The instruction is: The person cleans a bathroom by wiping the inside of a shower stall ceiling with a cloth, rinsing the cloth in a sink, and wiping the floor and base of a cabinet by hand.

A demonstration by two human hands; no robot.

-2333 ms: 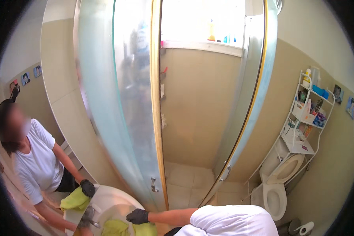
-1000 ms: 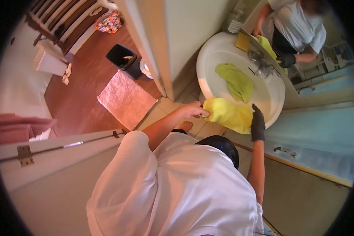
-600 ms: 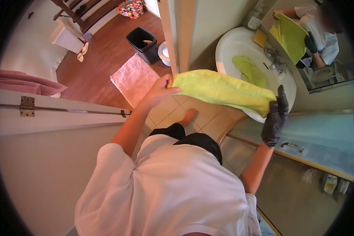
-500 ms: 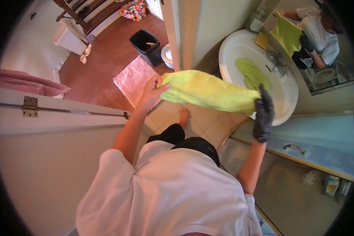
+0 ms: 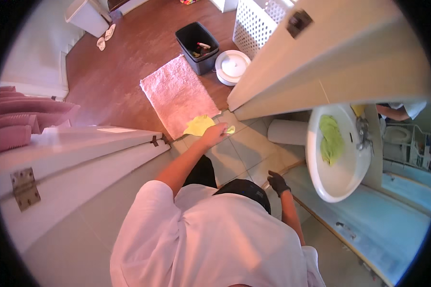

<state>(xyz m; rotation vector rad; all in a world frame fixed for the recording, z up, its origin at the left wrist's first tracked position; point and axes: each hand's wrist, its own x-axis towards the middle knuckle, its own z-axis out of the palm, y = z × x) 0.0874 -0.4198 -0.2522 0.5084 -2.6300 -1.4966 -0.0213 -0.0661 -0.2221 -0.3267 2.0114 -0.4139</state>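
Note:
My bare left hand (image 5: 215, 134) is closed around a yellow-green cloth (image 5: 199, 125). Most of the cloth hangs out to the left of the fist, over the near end of the pink mat, and a small corner pokes out on the right. Lower and to the right, my right hand (image 5: 278, 183) wears a dark glove and holds nothing. Its fingers are partly stretched out, beside the blue cabinet's edge. A second green cloth (image 5: 331, 139) lies crumpled inside the white sink (image 5: 313, 165), apart from both hands.
Beyond the doorway are a pink mat (image 5: 177, 91), a dark bin (image 5: 196, 60) with things inside, a round white lidded container (image 5: 232, 67) and a white perforated basket (image 5: 254, 31). Pink towels (image 5: 24, 115) hang at left by the door (image 5: 81, 182). A blue cabinet (image 5: 364, 210) runs along the right.
My right hand has let go of the cloth and dropped lower. The left hand has moved right and down, and the once stretched cloth is bunched. The view has turned toward the doorway.

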